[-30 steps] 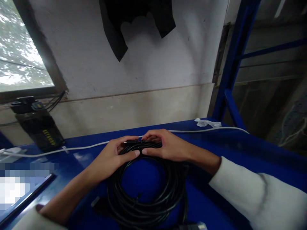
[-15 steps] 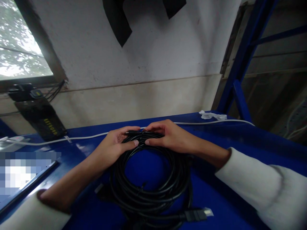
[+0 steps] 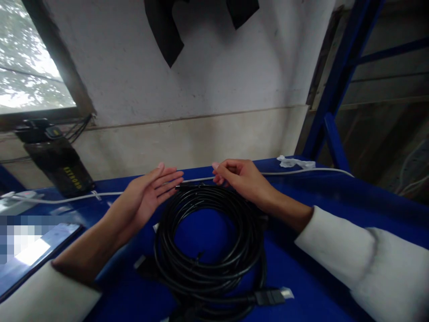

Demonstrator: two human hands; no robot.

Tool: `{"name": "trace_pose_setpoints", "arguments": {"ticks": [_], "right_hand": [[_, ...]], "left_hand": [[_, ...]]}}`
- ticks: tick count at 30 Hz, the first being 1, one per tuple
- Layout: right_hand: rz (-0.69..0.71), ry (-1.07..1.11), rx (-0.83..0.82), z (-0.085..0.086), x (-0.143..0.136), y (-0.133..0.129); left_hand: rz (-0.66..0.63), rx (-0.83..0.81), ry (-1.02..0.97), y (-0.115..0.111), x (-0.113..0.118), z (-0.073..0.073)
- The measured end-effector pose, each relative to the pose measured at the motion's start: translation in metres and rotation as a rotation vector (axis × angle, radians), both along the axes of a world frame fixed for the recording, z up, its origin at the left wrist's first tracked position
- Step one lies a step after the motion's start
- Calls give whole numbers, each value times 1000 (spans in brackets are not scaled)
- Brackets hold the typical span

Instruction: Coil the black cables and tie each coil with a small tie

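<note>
Several black cables lie coiled in a stack of rings (image 3: 250, 241) on the blue table. A small dark tie (image 3: 199, 256) shows on the near side of the coil. An HDMI plug (image 3: 270, 297) with a clear cap points right at the front, and another plug (image 3: 145, 265) sticks out at the left. My left hand (image 3: 144, 192) is open, palm inward, just off the coil's upper left beside a thin black cable end (image 3: 182, 186). Above the coil's upper right, my right hand (image 3: 243, 179) has its fingers curled in a pinch; anything between them is too small to make out.
At the left lie a phone-like device (image 3: 50, 243) and a white power strip (image 3: 16, 203). A dark bottle (image 3: 60, 165) stands behind them. A white cord (image 3: 321, 169) runs along the back near crumpled plastic (image 3: 295, 162). A blue frame post (image 3: 335, 103) rises at the right.
Both hands have come off the top of the coil. My left hand has moved left and opened; my right has lifted slightly and curled its fingers. The coil stays on the table.
</note>
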State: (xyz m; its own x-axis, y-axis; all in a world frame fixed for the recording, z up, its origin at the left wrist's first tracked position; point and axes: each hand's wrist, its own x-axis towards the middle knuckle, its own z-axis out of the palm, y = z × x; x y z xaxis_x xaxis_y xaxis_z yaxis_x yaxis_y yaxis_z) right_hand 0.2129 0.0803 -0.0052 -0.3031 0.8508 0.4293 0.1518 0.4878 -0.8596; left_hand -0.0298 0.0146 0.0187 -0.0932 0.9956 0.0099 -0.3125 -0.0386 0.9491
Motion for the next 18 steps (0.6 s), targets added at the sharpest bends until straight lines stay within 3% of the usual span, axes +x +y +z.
{"name": "trace_pose_setpoints", "arguments": {"ticks": [5,18], "right_hand": [[-96,102,-31,3,1,0],[-179,211,-76,0,6,2]], "left_hand": [[93,-12,-198,-2,-11,8],[-7,27,-530,-5,-31,4]]}}
